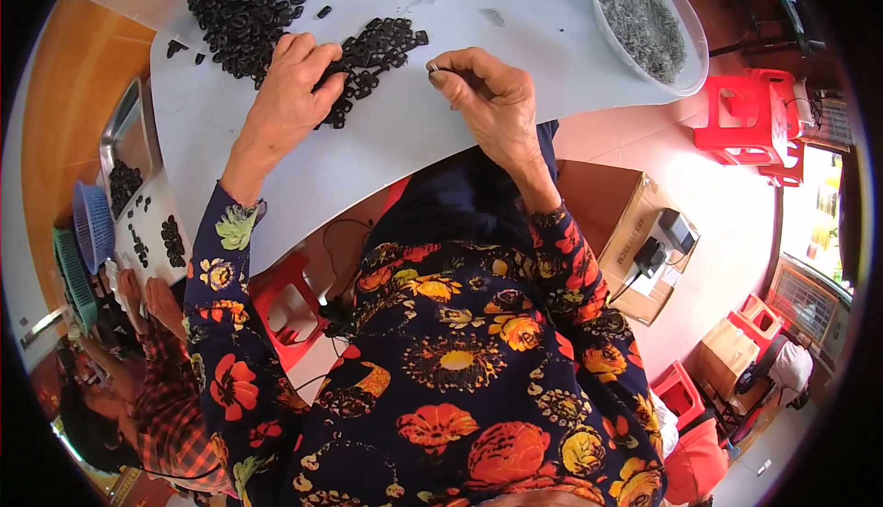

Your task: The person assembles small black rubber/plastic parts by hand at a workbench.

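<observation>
Well, nearest to me is my dark flowered top (451,360), its sleeves (221,259) running up to the wrists. Past them, my right hand (497,107) is over the pale bench (515,33), thumb and forefinger pinching a small piece (432,67) (mostly hidden by the fingertips, with a bright glint on it). My left hand (290,88) reaches among the small black pieces (382,47), fingers bent down over them; whether they grip one I cannot tell. A larger black heap (230,10) lies farther up. Toward the bench's right end stands a clear tub (696,63) of thin grey bits (644,33). Beyond, red stools (745,120) stand on the right; on the left, a co-worker's hand (164,306) is near more black parts (173,240).
</observation>
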Available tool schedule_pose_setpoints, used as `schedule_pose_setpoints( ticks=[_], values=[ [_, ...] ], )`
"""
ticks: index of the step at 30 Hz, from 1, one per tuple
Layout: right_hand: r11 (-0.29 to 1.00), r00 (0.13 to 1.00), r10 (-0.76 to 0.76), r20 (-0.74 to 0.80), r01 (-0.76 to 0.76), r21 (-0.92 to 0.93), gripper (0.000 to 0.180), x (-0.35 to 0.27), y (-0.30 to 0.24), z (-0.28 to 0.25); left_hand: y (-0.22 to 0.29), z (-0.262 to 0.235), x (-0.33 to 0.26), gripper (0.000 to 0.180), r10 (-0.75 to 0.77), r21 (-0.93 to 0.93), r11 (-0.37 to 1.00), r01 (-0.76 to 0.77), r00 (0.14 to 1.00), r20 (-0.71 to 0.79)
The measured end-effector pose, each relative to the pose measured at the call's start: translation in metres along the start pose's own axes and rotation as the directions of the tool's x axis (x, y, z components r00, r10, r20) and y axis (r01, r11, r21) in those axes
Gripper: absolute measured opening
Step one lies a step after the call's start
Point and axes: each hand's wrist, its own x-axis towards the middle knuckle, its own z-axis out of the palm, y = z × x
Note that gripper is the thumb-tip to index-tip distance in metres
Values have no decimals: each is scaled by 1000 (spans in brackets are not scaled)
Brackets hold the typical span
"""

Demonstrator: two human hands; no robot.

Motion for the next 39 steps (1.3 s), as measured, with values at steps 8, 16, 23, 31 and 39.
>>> schedule_pose_setpoints(
  ticks=[8, 16, 23, 31, 39],
  values=[
    [999, 1000, -10, -16, 11, 45, 11, 1, 4, 0, 3, 6, 2, 21, 76, -28, 997, -78, 995, -71],
    [997, 1000, -9, 22, 7, 72, 11, -2, 0, -2, 26, 9, 14, 22, 77, -144, 985, -90, 993, -94],
    [997, 999, 34, 11, -35, 63, 13, -3, -1, -3, 27, 7, 18, 26, 101, -133, 985, -106, 994, -39],
    [999, 999, -35, 23, 35, 20, 13, -3, 0, -2, 28, 11, 21, 24, 78, -172, 981, -86, 995, -56],
    [1000, 999, -7, 36, 7, 5, 14, -5, -2, -3, 24, 10, 20, 21, -59, -277, 958, 72, 997, 56]
  ],
)
